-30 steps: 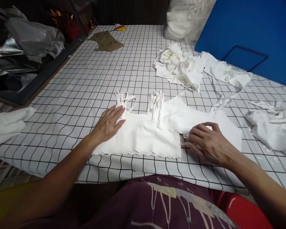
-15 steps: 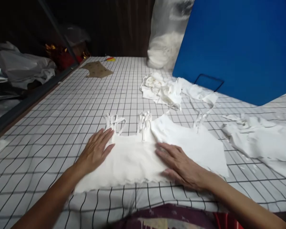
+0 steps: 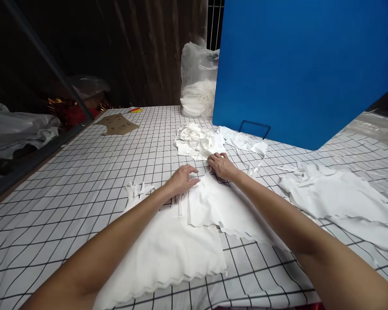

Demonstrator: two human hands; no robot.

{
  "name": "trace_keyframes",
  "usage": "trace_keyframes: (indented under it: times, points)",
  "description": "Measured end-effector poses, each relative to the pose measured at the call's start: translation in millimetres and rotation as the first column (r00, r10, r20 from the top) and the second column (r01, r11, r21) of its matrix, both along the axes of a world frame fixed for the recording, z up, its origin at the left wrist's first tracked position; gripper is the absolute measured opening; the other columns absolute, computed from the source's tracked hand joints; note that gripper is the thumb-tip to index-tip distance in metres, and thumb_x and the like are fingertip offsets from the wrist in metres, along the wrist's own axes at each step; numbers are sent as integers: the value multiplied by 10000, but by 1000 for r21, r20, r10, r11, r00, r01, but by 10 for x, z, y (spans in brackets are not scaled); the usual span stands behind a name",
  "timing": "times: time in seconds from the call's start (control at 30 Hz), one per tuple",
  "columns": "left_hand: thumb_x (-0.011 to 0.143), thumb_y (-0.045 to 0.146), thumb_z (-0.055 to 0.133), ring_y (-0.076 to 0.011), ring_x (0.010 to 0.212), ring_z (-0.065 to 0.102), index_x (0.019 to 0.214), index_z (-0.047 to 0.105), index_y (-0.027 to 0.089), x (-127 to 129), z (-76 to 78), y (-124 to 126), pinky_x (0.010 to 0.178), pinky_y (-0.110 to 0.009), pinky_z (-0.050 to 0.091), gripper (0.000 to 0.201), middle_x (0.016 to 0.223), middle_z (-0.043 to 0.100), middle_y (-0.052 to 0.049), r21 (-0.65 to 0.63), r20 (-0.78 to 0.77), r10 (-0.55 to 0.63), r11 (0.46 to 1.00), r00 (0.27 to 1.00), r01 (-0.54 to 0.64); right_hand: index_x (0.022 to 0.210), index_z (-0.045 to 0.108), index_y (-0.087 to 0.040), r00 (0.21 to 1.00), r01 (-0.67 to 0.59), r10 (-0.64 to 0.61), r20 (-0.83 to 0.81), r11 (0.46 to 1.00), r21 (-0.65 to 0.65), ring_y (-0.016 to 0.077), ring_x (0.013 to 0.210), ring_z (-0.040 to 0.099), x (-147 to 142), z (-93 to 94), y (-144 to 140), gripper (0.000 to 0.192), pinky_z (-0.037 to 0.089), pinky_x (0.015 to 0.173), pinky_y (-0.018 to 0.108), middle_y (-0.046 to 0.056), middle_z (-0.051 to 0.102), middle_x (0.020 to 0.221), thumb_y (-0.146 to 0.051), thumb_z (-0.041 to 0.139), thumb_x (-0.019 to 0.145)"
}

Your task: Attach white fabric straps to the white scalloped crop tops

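Fingers and thumb apart on left hand (image 3: 182, 179), beside white garment (image 3: 207, 201); right hand (image 3: 223, 167) curled near crumpled fabric pile (image 3: 195, 140), can't tell whether gripping.

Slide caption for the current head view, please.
Left hand and right hand among white garments on a grid-patterned cloth, with a blue panel beyond.

A garment workshop is suggested. The worktop (image 3: 158, 142) is covered with checked cloth (image 3: 84, 198), and strapped white garments (image 3: 171, 249) are laid out on it; more white cloth (image 3: 197, 140) is heaped farther back. A brown pattern-like piece (image 3: 118, 125) and a red-and-yellow-handled tool (image 3: 136, 110) are seen at the far left, and a clear bag (image 3: 197, 99) is partly filled with white material.
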State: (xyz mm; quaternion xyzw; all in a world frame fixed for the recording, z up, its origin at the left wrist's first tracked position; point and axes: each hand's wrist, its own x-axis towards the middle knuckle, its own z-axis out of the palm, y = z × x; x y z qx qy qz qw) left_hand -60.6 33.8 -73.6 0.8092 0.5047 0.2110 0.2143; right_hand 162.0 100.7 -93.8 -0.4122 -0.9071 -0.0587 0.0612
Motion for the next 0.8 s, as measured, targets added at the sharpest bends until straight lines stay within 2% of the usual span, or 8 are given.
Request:
trace_keyframes:
  times: [0.2, 0.3, 0.37, 0.43, 0.5, 0.6, 0.67, 0.8]
  points:
    - [812, 369, 622, -196, 760, 659, 840, 733, 159, 477, -212, 409, 698, -294, 519, 239, 814, 724, -45, -138, 225, -29, 989, 974, 61, 1076, 615, -117, 1000, -29, 29, 10, 1000, -9, 243, 902, 581, 149, 402, -378, 265, 291, 981, 447, 113, 685, 876, -147, 383, 950]
    - [794, 270, 610, -177, 763, 664, 805, 747, 167, 507, -234, 425, 695, -267, 503, 173, 810, 736, -31, -93, 309, -16, 995, 951, 47, 1030, 671, -144, 996, -55, 68, 65, 982, -181, 219, 752, 596, 341, 717, -839, 250, 383, 864, 429, 92, 678, 798, -243, 451, 962]
    - [778, 215, 603, -177, 789, 671, 802, 753, 165, 482, -253, 410, 711, -264, 502, 160, 844, 745, -35, -57, 320, 3, 998, 947, 16, 1063, 693, -188, 984, -178, 169, -58, 896, -406, 189, 709, 603, 457, 898, -1124, 289, 429, 787, 377, 72, 692, 822, -347, 463, 987]
    - [784, 197, 603, -177, 799, 670, 799, 755, 163, 449, -279, 386, 733, -270, 502, 156, 846, 743, -39, -5, 339, -3, 1000, 941, 5, 1051, 699, -209, 960, -266, 148, -238, 745, -611, 158, 659, 592, 536, 977, -1272, 354, 438, 667, 310, 51, 694, 822, -453, 448, 998]
    - [800, 200, 614, -175, 799, 661, 807, 756, 163, 428, -306, 361, 752, -279, 500, 148, 834, 733, -42, 65, 370, -40, 998, 928, 17, 957, 679, -196, 925, -211, -84, -371, 699, -684, 132, 599, 541, 556, 906, -1238, 409, 392, 564, 270, 29, 661, 767, -529, 444, 986]
    - [817, 187, 621, -178, 799, 640, 822, 757, 166, 429, -334, 335, 761, -294, 495, 138, 805, 707, -43, 197, 403, -129, 979, 906, 51, 870, 599, -184, 727, -49, -457, -512, 709, -703, 114, 590, 457, 473, 582, -945, 432, 333, 538, 254, -5, 548, 697, -596, 489, 940]
    - [815, 160, 618, -183, 802, 624, 837, 757, 173, 445, -338, 326, 757, -303, 490, 141, 781, 686, -39, 280, 392, -176, 958, 903, 65, 865, 578, -187, 650, -78, -532, -543, 663, -744, 109, 597, 407, 372, 349, -719, 439, 299, 542, 255, -24, 477, 685, -623, 544, 898]
    - [800, 123, 599, -189, 799, 607, 831, 752, 175, 477, -330, 331, 751, -310, 487, 165, 755, 662, -35, 347, 351, -203, 935, 914, 75, 692, 506, -192, 689, -200, -506, -520, 557, -806, 91, 558, 258, 212, 159, -506, 475, 189, 528, 266, -62, 319, 618, -619, 691, 782]
